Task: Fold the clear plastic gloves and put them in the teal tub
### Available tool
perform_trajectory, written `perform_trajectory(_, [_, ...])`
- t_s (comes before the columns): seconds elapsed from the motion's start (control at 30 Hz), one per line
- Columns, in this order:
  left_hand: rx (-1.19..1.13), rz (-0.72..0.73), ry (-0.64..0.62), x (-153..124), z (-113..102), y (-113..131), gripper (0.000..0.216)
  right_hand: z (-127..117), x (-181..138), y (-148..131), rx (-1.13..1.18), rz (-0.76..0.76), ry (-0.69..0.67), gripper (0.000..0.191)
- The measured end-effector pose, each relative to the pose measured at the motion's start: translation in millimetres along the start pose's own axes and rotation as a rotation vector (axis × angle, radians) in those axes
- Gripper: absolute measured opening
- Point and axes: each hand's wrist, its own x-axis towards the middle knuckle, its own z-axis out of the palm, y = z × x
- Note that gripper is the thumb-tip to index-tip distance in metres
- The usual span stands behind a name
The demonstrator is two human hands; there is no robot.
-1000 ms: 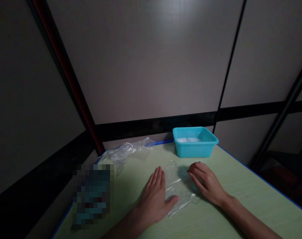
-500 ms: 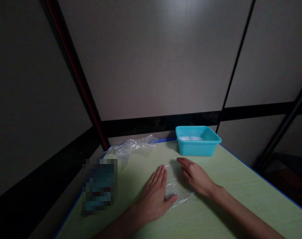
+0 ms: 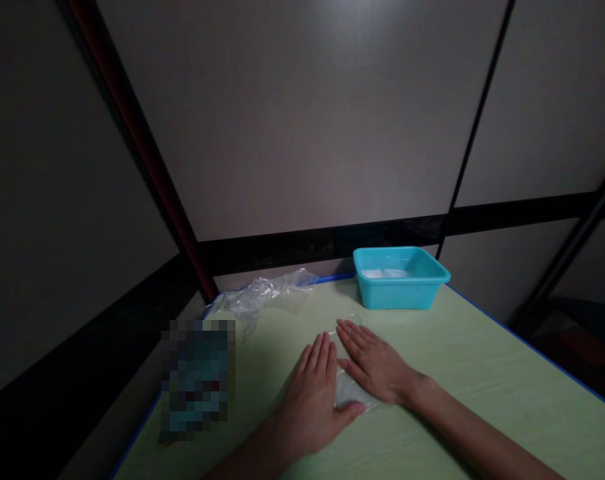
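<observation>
Clear plastic (image 3: 350, 392) lies on the table (image 3: 482, 373), partly beneath my neighbour's left hand (image 3: 312, 400) and right hand (image 3: 375, 363), both flat, fingers straight, gripping nothing; a dragging palm might wrinkle it.

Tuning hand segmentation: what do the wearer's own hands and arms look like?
Left hand and right hand are ungloved, slender-fingered. Forearms are bare as far as they show. No sleeve, watch, ring or bracelet visible; light too dim for finer marks.
</observation>
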Motion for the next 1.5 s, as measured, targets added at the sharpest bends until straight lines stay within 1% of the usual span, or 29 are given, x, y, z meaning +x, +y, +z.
perform_trajectory(0.27, [-0.015,-0.027,-0.021,0.5,-2.3,0.0,0.088,-3.7,-9.9,23.1,-0.100,0.087,-0.007,0.060])
perform_trajectory(0.47, [-0.019,-0.038,0.011,1.1,0.3,-2.7,0.091,-3.2,-11.2,25.7,-0.113,0.094,-0.011,0.062])
perform_trajectory(0.7, [-0.009,-0.030,0.005,-0.6,2.2,-4.0,0.090,-3.4,-11.7,25.0,-0.092,0.117,-0.003,0.066])
perform_trajectory(0.9, [-0.017,-0.025,-0.015,-0.7,-1.7,-2.5,0.090,-6.5,-18.8,38.5,-0.108,0.179,-0.010,0.069])
perform_trajectory(1.0, [-0.029,-0.030,-0.029,-0.6,-3.2,-1.5,0.091,-7.2,-21.5,44.7,-0.104,0.186,-0.015,0.069])
perform_trajectory(1.1, [-0.034,-0.045,-0.016,-0.5,-1.7,-1.8,0.094,-8.4,-22.2,47.2,-0.084,0.174,-0.010,0.068])
perform_trajectory(1.27, [-0.027,-0.043,0.005,-0.2,2.3,-3.8,0.095,-13.0,-21.6,50.2,-0.037,0.161,-0.040,0.065])
perform_trajectory(1.4, [-0.026,-0.060,0.007,-0.6,3.2,-3.1,0.097,-17.5,-20.5,51.5,0.000,0.140,0.000,0.060])
perform_trajectory(1.5, [-0.036,-0.067,0.021,-0.5,1.5,-2.2,0.095,-21.6,-19.8,50.1,0.013,0.144,0.044,0.054])
